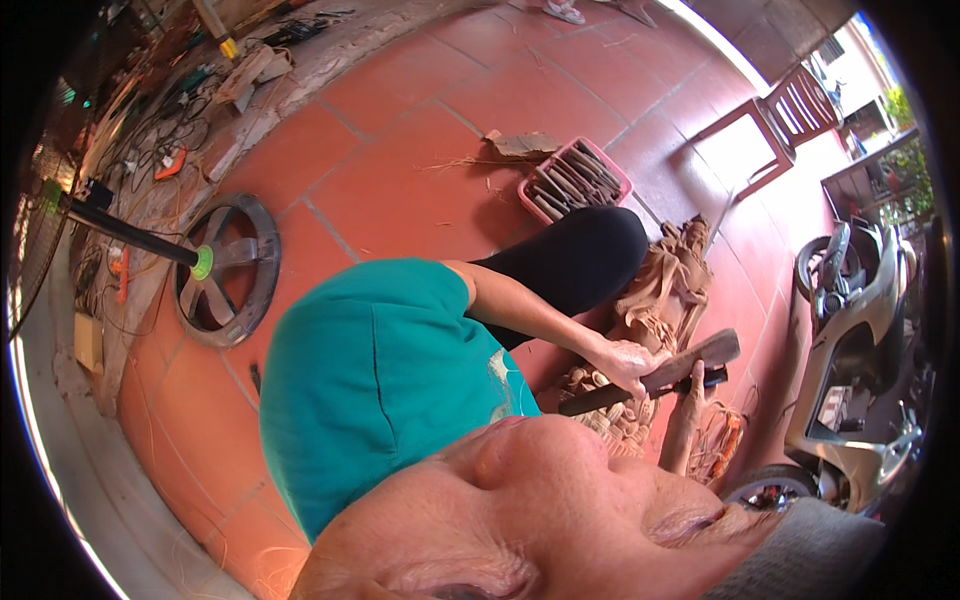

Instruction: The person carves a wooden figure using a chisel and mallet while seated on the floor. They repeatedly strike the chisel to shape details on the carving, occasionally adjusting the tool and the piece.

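A long dark wooden bar (715,350), broader and club-like at its far right end, lies slantwise across my hands. My left hand (627,367) is closed over its middle, fingers bent round it. From the lower side my right hand (692,402) grips it nearer the broad end, one finger or thumb showing against the wood. A small black piece with a bluish end (713,378) sits beside the right hand; its kind is unclear. Beneath and beyond the hands is a brown carved wooden figure (665,285) with deep relief. My face hides part of the near side.
A pink basket (626,183) of several wooden-handled tools stands beyond my knee, near a scrap of bark-like wood (525,144). At right are a motor scooter (850,360) and a brown chair (775,130). A round fan base (262,270) and cables (150,150) lie left.
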`<action>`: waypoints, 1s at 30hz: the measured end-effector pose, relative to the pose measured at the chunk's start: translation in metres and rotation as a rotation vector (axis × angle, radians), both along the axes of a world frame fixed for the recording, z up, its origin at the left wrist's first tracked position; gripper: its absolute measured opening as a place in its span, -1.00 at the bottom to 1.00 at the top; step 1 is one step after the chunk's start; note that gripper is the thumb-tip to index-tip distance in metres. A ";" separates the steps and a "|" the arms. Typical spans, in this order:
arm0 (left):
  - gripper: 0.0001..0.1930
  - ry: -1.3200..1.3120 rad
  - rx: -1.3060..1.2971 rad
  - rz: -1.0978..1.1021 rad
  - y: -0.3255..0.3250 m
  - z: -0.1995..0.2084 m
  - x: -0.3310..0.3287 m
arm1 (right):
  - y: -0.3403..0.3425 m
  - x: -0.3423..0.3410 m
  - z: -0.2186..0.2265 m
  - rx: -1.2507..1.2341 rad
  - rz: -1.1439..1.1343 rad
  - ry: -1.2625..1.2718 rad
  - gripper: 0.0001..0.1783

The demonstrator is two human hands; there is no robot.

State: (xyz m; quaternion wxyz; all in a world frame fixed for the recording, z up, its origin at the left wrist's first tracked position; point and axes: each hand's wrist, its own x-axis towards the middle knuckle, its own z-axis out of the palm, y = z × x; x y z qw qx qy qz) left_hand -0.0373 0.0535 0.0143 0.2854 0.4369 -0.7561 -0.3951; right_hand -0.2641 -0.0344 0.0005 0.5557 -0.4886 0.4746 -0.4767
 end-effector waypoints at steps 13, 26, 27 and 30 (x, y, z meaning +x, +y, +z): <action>-0.74 0.717 -0.221 0.407 0.022 0.066 0.176 | -0.016 0.010 -0.002 0.030 0.033 0.099 -0.49; -0.58 -0.007 0.612 1.806 0.351 -0.278 0.450 | -0.025 0.007 0.002 0.016 0.006 0.228 -0.60; -0.60 0.016 0.634 1.832 0.392 -0.286 0.462 | -0.032 0.009 -0.001 0.024 0.022 0.242 -0.60; -0.63 -0.408 0.695 1.844 0.427 -0.282 0.477 | -0.034 -0.006 0.007 -0.013 -0.037 0.306 -0.60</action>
